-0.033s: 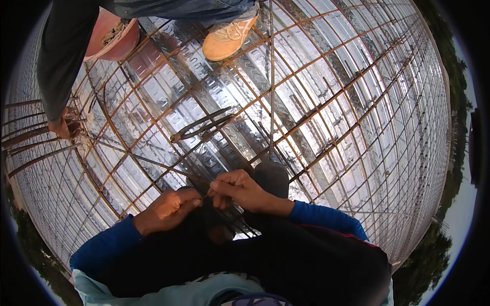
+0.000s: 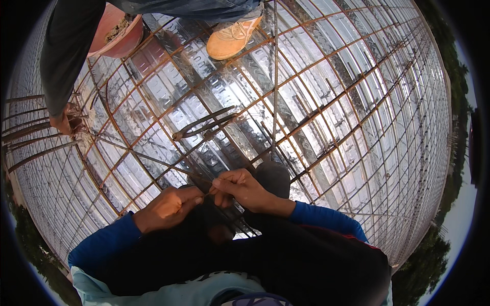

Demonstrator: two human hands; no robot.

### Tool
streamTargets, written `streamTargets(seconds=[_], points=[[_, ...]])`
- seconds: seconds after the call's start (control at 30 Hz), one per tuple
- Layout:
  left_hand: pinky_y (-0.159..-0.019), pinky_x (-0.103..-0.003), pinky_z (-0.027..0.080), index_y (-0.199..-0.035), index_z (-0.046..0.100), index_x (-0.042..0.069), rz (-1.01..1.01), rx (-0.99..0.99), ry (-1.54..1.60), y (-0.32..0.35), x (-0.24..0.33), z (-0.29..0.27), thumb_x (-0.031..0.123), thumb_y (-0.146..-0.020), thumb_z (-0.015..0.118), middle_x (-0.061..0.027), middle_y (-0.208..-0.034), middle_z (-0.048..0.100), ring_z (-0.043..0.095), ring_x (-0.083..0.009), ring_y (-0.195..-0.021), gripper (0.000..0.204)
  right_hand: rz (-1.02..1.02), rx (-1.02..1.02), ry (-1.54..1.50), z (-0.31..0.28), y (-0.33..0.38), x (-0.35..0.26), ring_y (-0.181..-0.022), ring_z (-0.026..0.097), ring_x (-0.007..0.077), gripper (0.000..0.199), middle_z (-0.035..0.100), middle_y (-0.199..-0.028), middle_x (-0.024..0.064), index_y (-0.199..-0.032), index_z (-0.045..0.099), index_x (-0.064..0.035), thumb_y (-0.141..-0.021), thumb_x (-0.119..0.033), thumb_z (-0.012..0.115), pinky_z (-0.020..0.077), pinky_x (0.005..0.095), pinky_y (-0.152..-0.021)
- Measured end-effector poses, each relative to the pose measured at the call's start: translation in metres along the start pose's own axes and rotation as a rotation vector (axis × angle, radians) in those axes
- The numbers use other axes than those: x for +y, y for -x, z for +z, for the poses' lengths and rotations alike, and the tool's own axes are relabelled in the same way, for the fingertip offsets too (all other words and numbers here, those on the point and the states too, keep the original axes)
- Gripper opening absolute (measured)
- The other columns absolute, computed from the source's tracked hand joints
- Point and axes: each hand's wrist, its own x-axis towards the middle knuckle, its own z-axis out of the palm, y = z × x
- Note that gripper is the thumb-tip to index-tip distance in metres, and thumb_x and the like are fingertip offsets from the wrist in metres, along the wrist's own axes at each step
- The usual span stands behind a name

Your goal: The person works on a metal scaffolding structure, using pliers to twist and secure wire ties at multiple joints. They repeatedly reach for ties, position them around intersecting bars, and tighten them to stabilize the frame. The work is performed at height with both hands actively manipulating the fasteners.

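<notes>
Where the two bare hands nearly meet, above dark trousers, a short stretch of thin wire spans the gap between their fingertips. The left hand pinches it narrowly, thumb against curled forefinger; the right hand is likewise closed on it, fingers bent under. Smooth blue sleeves cover both forearms. Below and ahead spreads a grid of slender, rust-brown bars over shiny metal sheet, pressed into ridges and dimples. Beyond the hands, a dark metal tool with two long, rounded legs lies on the grid. Farther off, a round reddish bucket holds crumbly brownish lumps near a laced tan shoe. At the left, a co-worker's hand is at a cluster of thick, rough bars.
</notes>
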Motion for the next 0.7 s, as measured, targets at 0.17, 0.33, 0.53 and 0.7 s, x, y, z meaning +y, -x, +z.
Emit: streamTargets(seconds=[0.17, 0.33, 0.53, 0.7], points=[[-0.06, -0.052, 0.052, -0.113, 0.065, 0.009, -0.058, -0.019, -0.214, 0.002, -0.001, -0.004, 0.015, -0.107, 0.06, -0.0214, -0.075, 0.067, 0.07, -0.0449, -0.07, 0.01, 0.034, 0.096, -0.121, 0.003, -0.005, 0.004, -0.069, 0.068, 0.0122, 0.038, 0.074, -0.081, 0.0089, -0.104, 0.075, 0.0002, -0.112, -0.034, 0.062, 0.0544, 0.0263, -0.063], [-0.066, -0.053, 0.054, -0.108, 0.065, 0.006, -0.033, -0.065, -0.261, -0.026, -0.02, -0.012, 0.018, -0.107, 0.057, -0.0236, -0.076, 0.066, 0.071, -0.045, -0.076, 0.014, 0.048, 0.268, -0.063, 0.001, -0.003, 0.005, -0.069, 0.066, 0.0119, 0.037, 0.076, -0.091, 0.0093, -0.117, 0.073, -0.0002, -0.111, -0.035, 0.064, 0.0545, 0.0262, -0.065], [-0.075, -0.057, 0.05, -0.097, 0.063, 0.0, 0.005, 0.078, -0.277, -0.09, -0.048, -0.033, 0.02, -0.108, 0.055, -0.0263, -0.084, 0.067, 0.069, -0.0477, -0.085, 0.024, 0.079, 0.206, -0.002, -0.015, 0.007, 0.028, -0.079, 0.067, 0.011, 0.052, 0.074, -0.114, 0.0091, -0.147, 0.059, -0.0004, -0.106, -0.03, 0.07, 0.0552, 0.0265, -0.069], [-0.079, -0.057, 0.051, -0.088, 0.063, -0.003, 0.177, 0.311, 0.074, -0.138, 0.014, 0.008, 0.024, -0.106, 0.055, -0.0277, -0.083, 0.066, 0.067, -0.0493, -0.085, 0.034, 0.331, 0.044, 0.318, -0.019, 0.017, 0.047, -0.093, 0.069, 0.0108, 0.049, 0.074, -0.113, 0.0079, -0.146, 0.059, 0.0029, -0.106, -0.025, 0.07, 0.054, 0.0264, -0.083]])
